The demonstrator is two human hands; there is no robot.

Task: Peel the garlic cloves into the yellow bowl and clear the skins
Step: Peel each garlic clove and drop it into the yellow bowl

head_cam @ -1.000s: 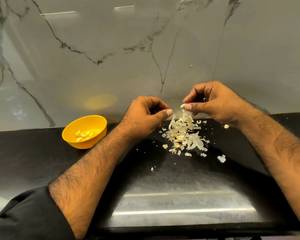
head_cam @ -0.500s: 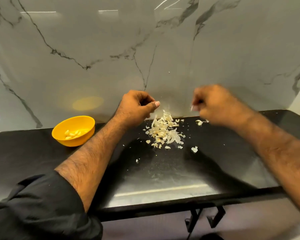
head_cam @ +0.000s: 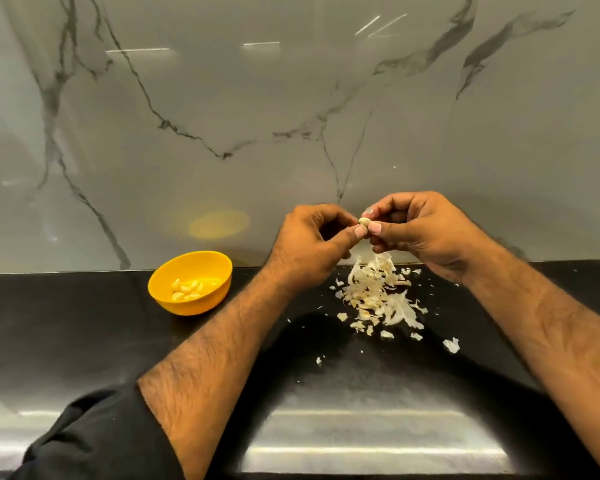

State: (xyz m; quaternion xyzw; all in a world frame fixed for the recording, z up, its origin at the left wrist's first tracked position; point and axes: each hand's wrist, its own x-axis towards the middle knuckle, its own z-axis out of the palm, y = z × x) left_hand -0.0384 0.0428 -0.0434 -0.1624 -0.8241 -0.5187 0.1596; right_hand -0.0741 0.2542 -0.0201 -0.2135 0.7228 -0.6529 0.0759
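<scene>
Both hands meet centre-right of the frame, raised above the black surface. Right hand pinches a garlic clove between thumb and curled fingers; left hand has thumb and forefinger closed on the same clove from the other side, probably picking at its skin. Clove small, half hidden by fingertips; cannot tell how much skin remains on it

Held directly over the pile of skins, likely so peelings drop onto one heap rather than scatter. Loose flakes lie around it, a few toward lower right

Yellow bowl sits left of centre on the surface, apart from the skins, with several peeled cloves inside; separation keeps them free of scraps. Skins not yet cleared

Marble-veined wall behind; dark sleeve lower left
</scene>
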